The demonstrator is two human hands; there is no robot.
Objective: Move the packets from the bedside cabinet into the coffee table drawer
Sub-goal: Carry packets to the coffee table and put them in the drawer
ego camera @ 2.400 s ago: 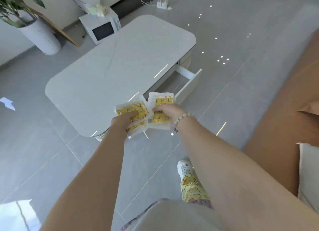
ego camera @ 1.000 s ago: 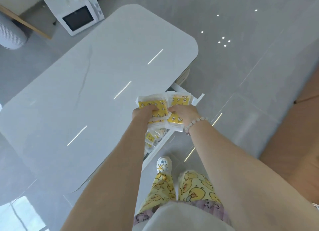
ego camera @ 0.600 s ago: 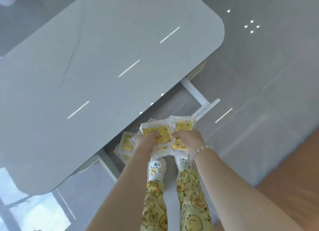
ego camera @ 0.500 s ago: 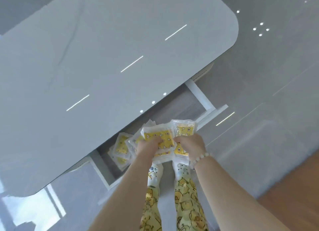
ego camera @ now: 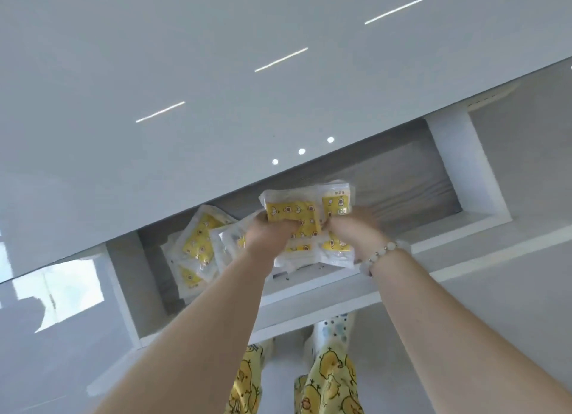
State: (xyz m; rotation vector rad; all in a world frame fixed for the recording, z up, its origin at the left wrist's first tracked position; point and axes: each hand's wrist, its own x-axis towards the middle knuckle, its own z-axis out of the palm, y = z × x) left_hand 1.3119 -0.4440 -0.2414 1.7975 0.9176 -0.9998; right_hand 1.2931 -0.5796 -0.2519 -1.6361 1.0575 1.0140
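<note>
left hand [ego camera: 269, 234] and right hand [ego camera: 353, 231] both curl round the near edge of one bundle of yellow packets [ego camera: 294, 215], held just above the middle of the open drawer [ego camera: 470, 172], straight below, with loose packets [ego camera: 198, 243] lying at its left end under the tabletop [ego camera: 185, 57] edge.

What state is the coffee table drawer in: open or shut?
Open: the drawer juts out from under the tabletop, its grey floor showing, and yellow packets lie in its left end.
</note>
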